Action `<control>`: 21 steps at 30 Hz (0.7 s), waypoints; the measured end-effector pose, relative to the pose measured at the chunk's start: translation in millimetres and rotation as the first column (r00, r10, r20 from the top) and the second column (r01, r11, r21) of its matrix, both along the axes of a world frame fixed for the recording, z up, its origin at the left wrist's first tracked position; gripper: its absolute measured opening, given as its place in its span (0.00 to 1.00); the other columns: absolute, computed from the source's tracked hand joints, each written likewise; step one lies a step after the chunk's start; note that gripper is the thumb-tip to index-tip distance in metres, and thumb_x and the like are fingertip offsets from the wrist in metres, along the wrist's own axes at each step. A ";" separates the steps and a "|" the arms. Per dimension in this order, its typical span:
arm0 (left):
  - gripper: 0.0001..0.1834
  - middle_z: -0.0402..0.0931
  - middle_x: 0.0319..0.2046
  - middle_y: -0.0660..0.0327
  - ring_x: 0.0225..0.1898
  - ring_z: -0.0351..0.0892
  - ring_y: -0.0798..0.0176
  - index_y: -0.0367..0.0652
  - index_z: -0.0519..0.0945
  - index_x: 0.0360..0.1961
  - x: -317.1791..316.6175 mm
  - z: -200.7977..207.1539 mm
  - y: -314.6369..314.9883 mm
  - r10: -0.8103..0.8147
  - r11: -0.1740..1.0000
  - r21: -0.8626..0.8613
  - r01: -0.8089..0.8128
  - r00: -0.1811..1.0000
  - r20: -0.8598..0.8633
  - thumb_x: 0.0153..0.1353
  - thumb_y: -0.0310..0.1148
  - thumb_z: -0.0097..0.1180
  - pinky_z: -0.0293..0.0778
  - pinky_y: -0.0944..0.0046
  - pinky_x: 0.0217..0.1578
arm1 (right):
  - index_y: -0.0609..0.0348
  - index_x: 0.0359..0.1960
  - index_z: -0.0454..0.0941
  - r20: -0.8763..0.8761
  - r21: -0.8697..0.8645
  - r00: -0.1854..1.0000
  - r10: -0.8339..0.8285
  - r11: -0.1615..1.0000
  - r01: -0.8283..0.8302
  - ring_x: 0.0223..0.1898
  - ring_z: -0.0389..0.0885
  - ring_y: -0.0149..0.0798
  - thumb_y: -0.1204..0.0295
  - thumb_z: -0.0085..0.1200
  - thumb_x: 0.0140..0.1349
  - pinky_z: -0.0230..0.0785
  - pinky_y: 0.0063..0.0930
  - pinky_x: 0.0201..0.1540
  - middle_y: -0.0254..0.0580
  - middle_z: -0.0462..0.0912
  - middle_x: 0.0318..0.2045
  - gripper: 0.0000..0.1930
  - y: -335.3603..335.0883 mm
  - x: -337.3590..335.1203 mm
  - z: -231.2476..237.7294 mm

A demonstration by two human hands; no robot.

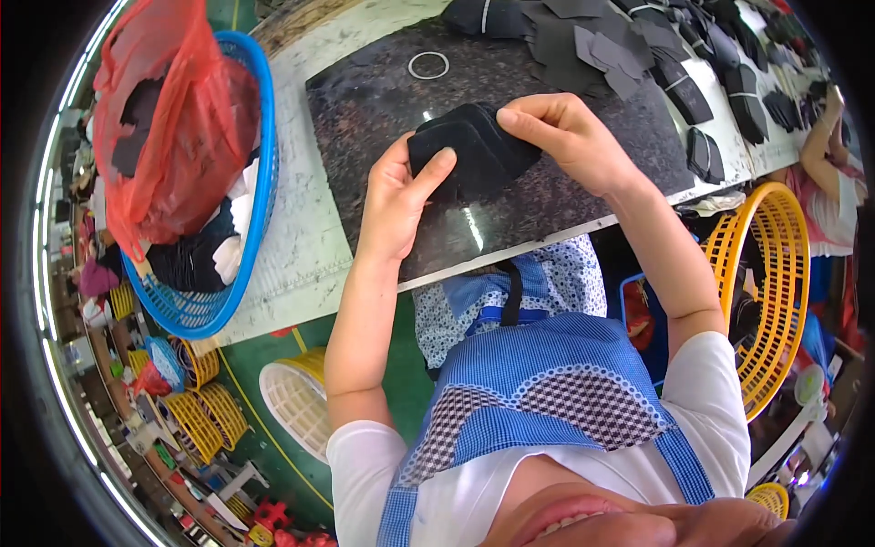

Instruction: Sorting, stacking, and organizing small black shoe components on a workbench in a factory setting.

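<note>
Both hands hold a small stack of black cut fabric pieces just above a dark polished stone slab on the workbench. My left hand grips the stack's left side, thumb pressed on top. My right hand pinches its upper right edge with fingers curled over it. The underside of the stack is hidden by my palms.
A heap of black cut pieces lies at the slab's far side, more in rows to the right. A white ring rests on the slab. A blue basket with a red bag stands left; a yellow basket right. Another person's arm is far right.
</note>
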State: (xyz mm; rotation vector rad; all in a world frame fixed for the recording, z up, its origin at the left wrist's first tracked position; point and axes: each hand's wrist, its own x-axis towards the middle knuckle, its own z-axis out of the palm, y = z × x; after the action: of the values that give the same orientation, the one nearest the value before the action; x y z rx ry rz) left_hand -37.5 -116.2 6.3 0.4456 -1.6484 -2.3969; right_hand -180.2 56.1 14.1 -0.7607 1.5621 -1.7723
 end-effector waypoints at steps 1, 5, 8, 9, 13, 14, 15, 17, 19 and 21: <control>0.13 0.83 0.45 0.61 0.46 0.81 0.70 0.36 0.80 0.50 -1.6 -1.8 0.7 -0.029 1.000 -0.001 0.029 1.000 0.002 0.66 0.27 0.63 0.77 0.67 0.50 | 0.67 0.35 0.85 0.006 0.005 1.000 -0.023 1.000 0.023 0.29 0.72 0.19 0.64 0.62 0.68 0.67 0.20 0.30 0.27 0.81 0.26 0.14 4.0 0.8 -3.1; 0.14 0.83 0.45 0.62 0.46 0.81 0.70 0.37 0.80 0.51 -0.9 -4.4 6.3 -0.071 0.997 -0.033 0.072 0.997 0.029 0.66 0.27 0.63 0.76 0.67 0.51 | 0.66 0.34 0.85 -0.252 0.097 0.958 -0.138 0.981 0.167 0.29 0.74 0.20 0.67 0.61 0.68 0.69 0.19 0.32 0.29 0.83 0.27 0.12 18.8 10.5 -8.2; 0.13 0.83 0.44 0.62 0.46 0.81 0.70 0.37 0.80 0.50 -2.8 -7.8 6.5 -0.106 0.994 -0.031 0.106 0.994 -0.004 0.64 0.24 0.63 0.75 0.67 0.51 | 0.63 0.37 0.86 0.227 -0.014 0.973 -0.051 0.998 0.056 0.31 0.81 0.24 0.70 0.63 0.66 0.74 0.21 0.35 0.33 0.86 0.30 0.08 29.7 14.0 -8.5; 0.14 0.83 0.44 0.62 0.46 0.81 0.69 0.36 0.80 0.50 -0.7 -4.2 4.6 -0.165 0.981 0.101 0.164 0.986 0.001 0.63 0.22 0.63 0.75 0.66 0.51 | 0.62 0.39 0.86 0.556 -0.179 0.821 0.131 0.983 -0.035 0.32 0.83 0.26 0.71 0.63 0.65 0.77 0.21 0.37 0.34 0.87 0.32 0.07 35.0 14.2 -13.9; 0.17 0.83 0.46 0.60 0.47 0.82 0.68 0.36 0.79 0.52 2.1 -11.2 4.3 -0.387 0.914 0.122 0.386 0.922 -0.017 0.62 0.21 0.63 0.75 0.66 0.52 | 0.60 0.40 0.86 0.643 -0.392 0.659 0.392 0.907 -0.157 0.36 0.84 0.25 0.73 0.62 0.65 0.78 0.21 0.43 0.36 0.87 0.34 0.06 39.7 38.0 -22.4; 0.16 0.83 0.46 0.60 0.46 0.82 0.68 0.36 0.80 0.51 1.2 -11.2 5.3 -0.337 0.935 0.103 0.339 0.941 -0.034 0.61 0.21 0.64 0.75 0.66 0.52 | 0.62 0.40 0.82 0.628 -0.359 0.686 0.367 0.919 -0.162 0.36 0.81 0.25 0.71 0.62 0.66 0.74 0.22 0.42 0.33 0.84 0.32 0.07 40.9 36.1 -19.8; 0.16 0.83 0.46 0.59 0.46 0.82 0.68 0.36 0.80 0.51 0.6 -11.1 6.8 -0.286 0.954 0.084 0.289 0.957 -0.052 0.61 0.21 0.64 0.75 0.66 0.52 | 0.62 0.40 0.82 0.629 -0.356 0.691 0.356 0.922 -0.151 0.36 0.81 0.25 0.71 0.62 0.66 0.74 0.22 0.42 0.33 0.84 0.32 0.07 40.8 35.0 -20.4; 0.14 0.84 0.41 0.62 0.42 0.82 0.70 0.34 0.81 0.48 -3.9 -6.5 10.9 -0.127 0.990 -0.072 0.120 0.987 -0.103 0.61 0.21 0.65 0.76 0.68 0.48 | 0.63 0.40 0.77 0.082 0.026 0.965 -0.248 0.969 0.247 0.30 0.77 0.22 0.71 0.56 0.71 0.70 0.19 0.34 0.30 0.81 0.27 0.07 38.6 33.3 -20.8; 0.12 0.84 0.38 0.63 0.39 0.81 0.72 0.34 0.81 0.46 -4.7 -5.2 19.5 -0.036 0.955 -0.296 0.012 0.997 -0.073 0.62 0.24 0.67 0.76 0.70 0.45 | 0.64 0.41 0.73 -0.287 0.109 0.898 -0.332 0.920 0.375 0.24 0.70 0.20 0.73 0.51 0.74 0.61 0.19 0.26 0.29 0.77 0.21 0.06 41.7 36.3 -9.2; 0.12 0.84 0.38 0.63 0.38 0.80 0.73 0.33 0.82 0.45 -9.4 1.5 26.7 0.000 0.947 -0.321 -0.027 0.996 -0.086 0.62 0.25 0.67 0.75 0.71 0.44 | 0.66 0.39 0.74 -0.503 -0.051 0.723 -0.474 0.851 0.522 0.23 0.77 0.24 0.75 0.55 0.70 0.66 0.24 0.23 0.40 0.81 0.21 0.05 40.2 39.8 -15.6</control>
State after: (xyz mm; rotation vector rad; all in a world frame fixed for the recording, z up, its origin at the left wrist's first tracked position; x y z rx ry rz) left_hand -46.9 -89.5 7.8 0.2915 -1.9411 -2.0484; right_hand -140.4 96.3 -1.4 -0.8517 2.3725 -1.9437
